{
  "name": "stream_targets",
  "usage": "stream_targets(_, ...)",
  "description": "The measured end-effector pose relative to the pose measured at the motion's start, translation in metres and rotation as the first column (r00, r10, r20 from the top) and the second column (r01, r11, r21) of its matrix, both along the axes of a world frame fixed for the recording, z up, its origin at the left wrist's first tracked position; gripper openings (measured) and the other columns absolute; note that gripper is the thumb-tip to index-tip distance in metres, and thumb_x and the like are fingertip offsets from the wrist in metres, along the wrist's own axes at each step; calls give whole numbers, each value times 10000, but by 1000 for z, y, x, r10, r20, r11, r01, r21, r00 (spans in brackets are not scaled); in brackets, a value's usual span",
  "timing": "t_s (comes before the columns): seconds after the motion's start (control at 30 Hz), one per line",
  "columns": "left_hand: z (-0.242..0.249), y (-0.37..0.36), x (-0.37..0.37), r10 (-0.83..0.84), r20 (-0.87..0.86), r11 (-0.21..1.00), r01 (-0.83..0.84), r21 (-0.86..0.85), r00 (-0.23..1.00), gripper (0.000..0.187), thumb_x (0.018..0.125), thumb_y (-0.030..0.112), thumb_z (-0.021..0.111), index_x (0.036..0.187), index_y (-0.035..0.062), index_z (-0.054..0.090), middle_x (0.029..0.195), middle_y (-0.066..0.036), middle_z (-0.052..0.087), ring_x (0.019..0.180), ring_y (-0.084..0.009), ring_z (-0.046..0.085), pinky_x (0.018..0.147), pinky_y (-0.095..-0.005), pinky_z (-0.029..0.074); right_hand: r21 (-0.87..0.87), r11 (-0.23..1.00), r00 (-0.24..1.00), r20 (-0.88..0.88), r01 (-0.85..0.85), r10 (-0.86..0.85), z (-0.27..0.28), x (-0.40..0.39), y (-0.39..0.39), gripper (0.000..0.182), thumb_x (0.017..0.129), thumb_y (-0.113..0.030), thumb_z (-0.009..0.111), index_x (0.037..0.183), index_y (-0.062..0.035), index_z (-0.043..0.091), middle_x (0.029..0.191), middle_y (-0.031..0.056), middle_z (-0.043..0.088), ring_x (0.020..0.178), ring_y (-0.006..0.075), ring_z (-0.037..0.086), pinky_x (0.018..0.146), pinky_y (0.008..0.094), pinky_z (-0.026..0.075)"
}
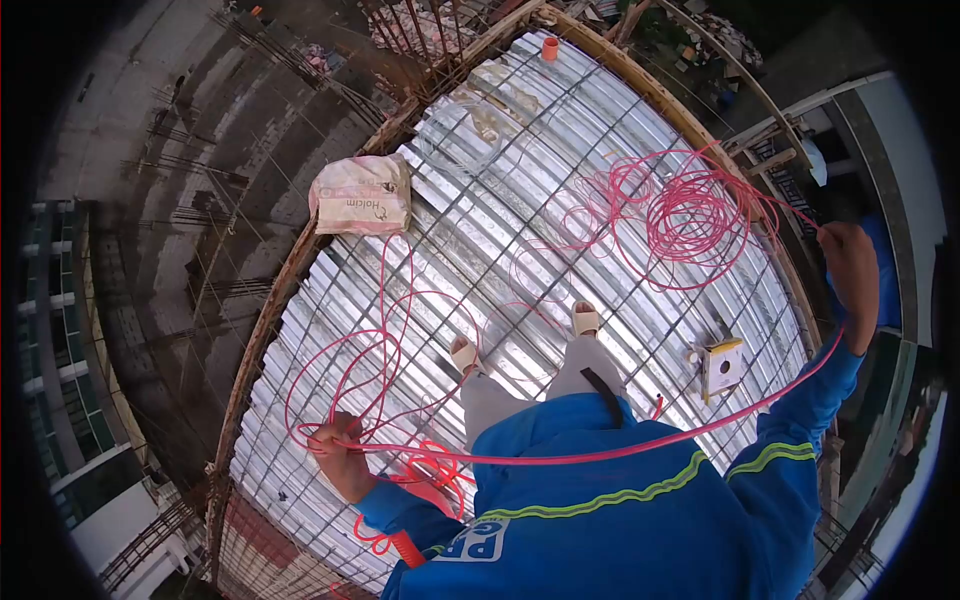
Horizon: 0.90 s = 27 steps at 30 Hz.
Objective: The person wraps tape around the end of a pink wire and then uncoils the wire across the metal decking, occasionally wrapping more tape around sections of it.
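Observation:
My left hand, low on the left, is closed around a pink electrical wire and some of its loops. From there the wire sags across the front of my blue jacket to my right hand, which is raised at the far right and closed on it. Beyond my right hand the wire runs back to a large tangled coil on the deck. Looser pink loops spread out above my left hand. Orange-red corrugated tubing lies beside my left forearm.
I stand on ribbed metal decking under a rebar grid. A Holcim cement bag sits at the left edge, a small box to the right. An orange pipe piece stands far ahead. Wooden edging borders a drop to lower ground.

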State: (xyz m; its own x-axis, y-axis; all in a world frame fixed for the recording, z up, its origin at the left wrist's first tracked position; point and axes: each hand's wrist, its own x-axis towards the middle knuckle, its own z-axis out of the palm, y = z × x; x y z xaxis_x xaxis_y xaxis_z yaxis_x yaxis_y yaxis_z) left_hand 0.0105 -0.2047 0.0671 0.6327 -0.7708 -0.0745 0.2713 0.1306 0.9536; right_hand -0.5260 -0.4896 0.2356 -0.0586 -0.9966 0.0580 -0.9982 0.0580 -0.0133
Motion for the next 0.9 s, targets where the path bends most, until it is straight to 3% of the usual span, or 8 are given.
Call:
stream_targets(0.07, -10, -7, -9, 26, -28, 999, -25, 37, 999, 159, 792, 148, 609, 751, 17, 531, 762, -99, 539, 643, -135, 475, 614, -265, 413, -130, 989, 962, 272, 75, -37, -96, -15, -28, 261, 777, -233, 555, 837, 10, 631, 734, 215, 600, 716, 358, 597, 645, 389, 453)
stream_targets(0.1, -12, -15, -16, 50, 55, 991, -56, 121, 997, 186, 813, 178, 601, 771, 8, 539, 744, -80, 534, 628, -128, 458, 606, -254, 387, -236, 967, 984, 171, 93, -53, -191, -23, -49, 244, 777, -216, 539, 861, -12, 644, 707, 212, 598, 686, 368, 599, 626, 385, 458)
stream_targets(0.17, -23, -24, -16, -62, 107, 981, 41, 189, 992, 194, 818, 178, 596, 768, -3, 547, 705, -58, 531, 619, -118, 442, 581, -240, 357, -113, 988, 974, 215, 102, -76, -208, -32, -24, 257, 781, -215, 535, 840, 10, 644, 704, 221, 601, 660, 341, 602, 614, 373, 459)
stream_targets(0.23, -26, -39, -25, 85, 135, 981, -106, 164, 987, 213, 816, 182, 600, 735, -10, 552, 664, -40, 522, 618, -110, 434, 584, -243, 345, 26, 1000, 948, 318, 2, -11, -205, -23, -71, 293, 789, -213, 526, 799, 54, 645, 698, 240, 608, 607, 288, 607, 590, 349, 460)
stream_targets(0.3, -17, -19, -28, 172, 35, 959, -175, 222, 984, 271, 800, 226, 633, 698, -11, 551, 639, -28, 499, 618, -106, 419, 583, -252, 330, -167, 986, 894, 444, 12, 65, -110, -35, -76, 312, 802, -232, 528, 803, 58, 643, 654, 180, 615, 578, 189, 586, 583, 304, 440)
stream_targets(0.37, -20, -17, -25, -34, 266, 985, -13, 172, 963, 359, 774, 323, 670, 681, 1, 542, 639, -15, 469, 601, -93, 385, 546, -240, 309, -293, 956, 885, 447, 9, 129, -61, -69, -78, 338, 821, -253, 519, 821, 63, 639, 617, 134, 601, 581, 136, 561, 573, 290, 420)
stream_targets(0.67, -26, -19, -8, 9, 162, 989, -33, 143, 987, 377, 787, 350, 647, 724, -9, 552, 653, -38, 509, 598, -106, 444, 560, -241, 350, 6, 984, 790, 595, 178, -147, -127, -54, -55, 299, 819, -221, 537, 774, 64, 618, 634, 105, 589, 633, 137, 524, 629, 276, 408)
stream_targets(0.9, -27, -17, -11, -5, 36, 997, 2, 81, 999, 331, 794, 300, 649, 713, 3, 529, 652, -48, 505, 592, -120, 444, 563, -244, 358, -123, 988, 791, 592, -98, 153, -45, -9, -32, 296, 846, -216, 531, 799, 59, 628, 649, 71, 600, 662, 95, 526, 635, 241, 404)
